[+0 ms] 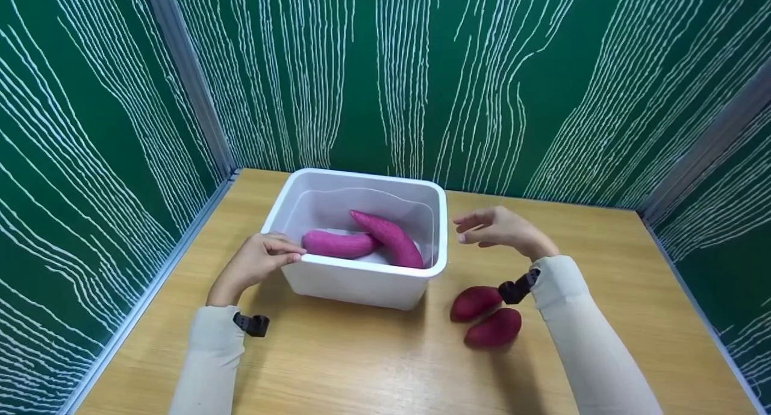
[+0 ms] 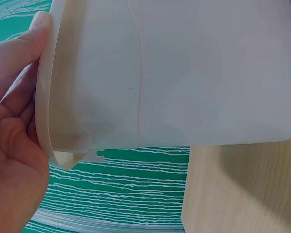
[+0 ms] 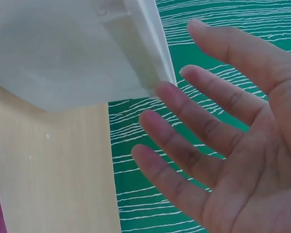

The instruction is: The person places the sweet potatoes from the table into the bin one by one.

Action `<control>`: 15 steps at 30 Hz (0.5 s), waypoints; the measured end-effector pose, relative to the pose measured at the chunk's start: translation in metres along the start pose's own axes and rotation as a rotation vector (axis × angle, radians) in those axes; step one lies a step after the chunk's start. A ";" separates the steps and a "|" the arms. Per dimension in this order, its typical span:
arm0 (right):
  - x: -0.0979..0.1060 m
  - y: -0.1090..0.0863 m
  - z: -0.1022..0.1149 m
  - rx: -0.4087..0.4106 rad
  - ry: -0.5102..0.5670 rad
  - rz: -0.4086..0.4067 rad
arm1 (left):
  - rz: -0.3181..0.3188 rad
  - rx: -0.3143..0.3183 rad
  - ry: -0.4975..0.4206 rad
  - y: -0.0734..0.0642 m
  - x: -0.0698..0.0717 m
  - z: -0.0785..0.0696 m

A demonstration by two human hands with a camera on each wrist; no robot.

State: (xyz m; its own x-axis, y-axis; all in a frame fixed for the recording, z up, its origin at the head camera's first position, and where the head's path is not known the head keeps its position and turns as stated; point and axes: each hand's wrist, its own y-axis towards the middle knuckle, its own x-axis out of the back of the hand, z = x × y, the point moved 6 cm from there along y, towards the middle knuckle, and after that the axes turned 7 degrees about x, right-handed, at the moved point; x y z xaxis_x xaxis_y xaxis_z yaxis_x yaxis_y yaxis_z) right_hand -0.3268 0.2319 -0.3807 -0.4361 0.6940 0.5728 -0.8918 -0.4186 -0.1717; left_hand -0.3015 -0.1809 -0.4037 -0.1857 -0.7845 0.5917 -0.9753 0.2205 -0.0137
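Note:
A white plastic bin (image 1: 361, 285) stands on the wooden table. Inside lie two long magenta pieces that look like purple sweet potatoes: a blunt, straighter one (image 1: 340, 244) at the left and a curved, tapering one (image 1: 391, 237) leaning across its end. My left hand (image 1: 259, 261) grips the bin's rim at the near left corner; in the left wrist view, the thumb and fingers (image 2: 19, 53) hold the rim from both sides. To the right of the bin, my right hand (image 1: 503, 228) hovers with relaxed, spread fingers (image 3: 179, 102) and holds nothing.
Two dark red, oval pieces, one farther (image 1: 476, 302) and one nearer (image 1: 494, 329), lie side by side on the table (image 1: 361, 367), below the right wrist. Green walls (image 1: 361, 71) with white wavy lines enclose the table at the back and sides.

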 end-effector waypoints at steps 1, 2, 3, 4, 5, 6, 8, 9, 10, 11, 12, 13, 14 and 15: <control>-0.001 0.000 -0.002 0.002 -0.001 0.005 | 0.000 -0.001 -0.001 0.000 0.000 0.000; -0.001 -0.001 -0.003 0.006 -0.001 0.011 | 0.000 -0.001 -0.001 0.000 0.000 0.000; -0.002 -0.001 -0.005 0.007 -0.002 0.016 | 0.000 0.000 -0.001 0.000 0.000 0.000; -0.003 -0.002 -0.007 0.010 -0.003 0.023 | 0.000 0.003 0.000 0.000 0.000 0.000; -0.003 -0.002 -0.010 0.007 -0.003 0.026 | 0.000 0.003 -0.001 0.000 0.000 0.000; -0.004 -0.002 -0.012 0.009 -0.004 0.032 | -0.002 0.004 0.000 0.000 0.000 0.001; -0.005 -0.003 -0.016 0.019 -0.002 0.042 | -0.005 -0.003 0.003 0.000 0.000 0.000; -0.006 -0.004 -0.017 0.019 0.001 0.045 | -0.005 -0.011 0.003 0.000 0.001 0.000; -0.007 -0.004 -0.019 0.023 0.005 0.050 | -0.005 -0.021 0.005 0.000 0.001 -0.001; -0.007 -0.005 -0.021 0.025 0.008 0.054 | -0.007 -0.027 0.006 0.000 0.001 -0.001; -0.008 -0.005 -0.023 0.027 0.014 0.058 | -0.010 -0.032 0.008 0.000 0.001 -0.001; -0.008 -0.006 -0.025 0.025 0.020 0.060 | -0.010 -0.035 0.009 0.000 0.001 -0.002; -0.009 -0.006 -0.027 0.024 0.024 0.063 | -0.010 -0.038 0.009 0.000 0.001 -0.002; -0.010 -0.007 -0.029 0.025 0.026 0.067 | -0.011 -0.036 0.013 0.000 0.001 -0.002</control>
State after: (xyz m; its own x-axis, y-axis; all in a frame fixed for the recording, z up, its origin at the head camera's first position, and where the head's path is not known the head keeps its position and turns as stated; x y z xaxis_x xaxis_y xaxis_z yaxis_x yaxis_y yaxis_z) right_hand -0.3198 0.2447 -0.4086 -0.4979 0.6789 0.5396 -0.8575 -0.4786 -0.1889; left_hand -0.3014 -0.1806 -0.4014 -0.1731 -0.7795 0.6020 -0.9723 0.2328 0.0218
